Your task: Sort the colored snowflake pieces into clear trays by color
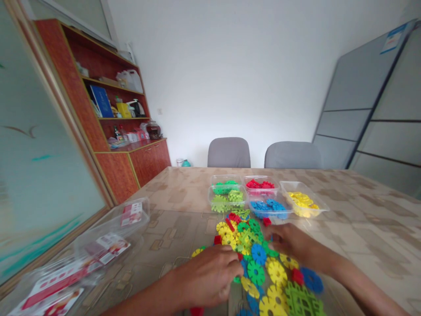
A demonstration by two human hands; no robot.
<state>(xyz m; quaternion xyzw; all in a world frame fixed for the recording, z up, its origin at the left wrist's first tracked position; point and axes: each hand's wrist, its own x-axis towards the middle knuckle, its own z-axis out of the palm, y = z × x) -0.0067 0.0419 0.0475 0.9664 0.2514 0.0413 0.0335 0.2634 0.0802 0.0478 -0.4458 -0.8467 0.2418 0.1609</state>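
Fingers (232, 265) of the left hand (210, 276) are curled, those of the right hand (291, 241) bunched, on a heap of flat multicoloured plastic gear-shaped pieces (255, 272) on the marbled table (362, 228); a grip cannot be told. Pieces could be swept off the near edge by a forearm (355, 281).

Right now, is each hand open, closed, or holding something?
Left hand: fingers curled on the pile of colourful plastic gear-shaped discs; a grasp cannot be told.
Right hand: curled over the same pile; cannot be told.
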